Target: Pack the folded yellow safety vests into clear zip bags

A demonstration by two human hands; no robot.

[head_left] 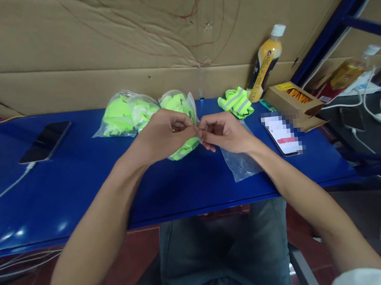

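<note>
A clear plastic bag [186, 149] with neon yellow-green fabric inside lies partly behind my hands. My left hand [168, 129] pinches its right-hand edge, fingers closed. Right beside it, my right hand [225, 132] is closed in a pinch on the same edge, and the fingertips of both hands almost meet. The pinched spot itself is mostly covered by my fingers. Left of this bag sit two more filled bags, one at the outer end [117, 116] and one in the middle [142, 111]. A flat clear bag [242, 165] lies below my right wrist.
Folded neon fabric with grey reflective stripes [237, 103] rests near a yellow drink bottle [267, 64]. An open cardboard box [297, 104] and a lit phone [282, 135] are on the right. A dark phone [45, 142] with a white cable lies left on the blue table [89, 189].
</note>
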